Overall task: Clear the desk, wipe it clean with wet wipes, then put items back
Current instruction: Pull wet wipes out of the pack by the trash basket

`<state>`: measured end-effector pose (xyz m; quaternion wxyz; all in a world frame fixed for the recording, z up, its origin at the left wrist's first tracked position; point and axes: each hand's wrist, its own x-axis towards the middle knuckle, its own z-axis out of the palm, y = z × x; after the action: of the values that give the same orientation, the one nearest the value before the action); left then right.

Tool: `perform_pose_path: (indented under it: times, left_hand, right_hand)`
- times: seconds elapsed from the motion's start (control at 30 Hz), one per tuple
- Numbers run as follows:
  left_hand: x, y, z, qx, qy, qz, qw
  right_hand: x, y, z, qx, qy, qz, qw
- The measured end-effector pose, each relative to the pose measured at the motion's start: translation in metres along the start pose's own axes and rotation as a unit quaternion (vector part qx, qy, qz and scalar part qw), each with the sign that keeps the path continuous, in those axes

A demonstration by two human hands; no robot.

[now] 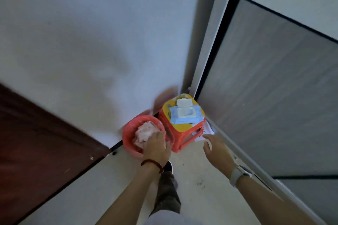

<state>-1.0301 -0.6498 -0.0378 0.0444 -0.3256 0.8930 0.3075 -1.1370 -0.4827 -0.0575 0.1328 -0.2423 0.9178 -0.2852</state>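
Note:
A red-lined waste bin (128, 135) stands on the floor by the wall, with crumpled white wipes (145, 130) inside. My left hand (157, 147) reaches down over the bin's right rim, fingers on or just above the wipes; whether it grips any is hidden. To the right, a blue pack of wet wipes (186, 115) with its white lid flipped up lies on a red and yellow plastic stool (180, 138). My right hand (217, 149) hovers open just right of the stool, holding nothing.
A dark wooden door (36, 142) fills the lower left. A white wall (91, 42) rises behind the bin. A grey partition panel (274, 97) runs along the right. White paper (208, 129) lies behind the stool. My shoe and trouser leg show below.

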Motion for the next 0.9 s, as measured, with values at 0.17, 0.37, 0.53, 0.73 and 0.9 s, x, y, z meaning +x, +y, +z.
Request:
perform_pose_path:
  times: [0.17,0.37,0.53,0.73,0.9]
  left_hand:
    - [0.119,0.000,0.022,0.069,-0.065,0.020,0.995]
    - [0.236,-0.005,0.092,0.076,-0.097,0.041,0.992]
    - [0.304,-0.011,0.175,0.086,-0.094,0.049,0.991]
    - [0.345,-0.017,0.253,0.187,-0.068,0.029,0.980]
    - [0.367,-0.037,0.273,0.064,-0.014,0.075,0.995]
  right_hand:
    - [0.096,0.030,0.028,0.036,0.011,0.091,0.995]
    - [0.187,0.087,0.087,0.050,-0.046,0.134,0.989]
    - [0.238,0.142,0.138,0.050,-0.054,0.154,0.985]
    - [0.270,0.194,0.190,0.032,-0.051,0.111,0.992]
    - [0.283,0.211,0.211,0.027,-0.014,0.052,0.998]
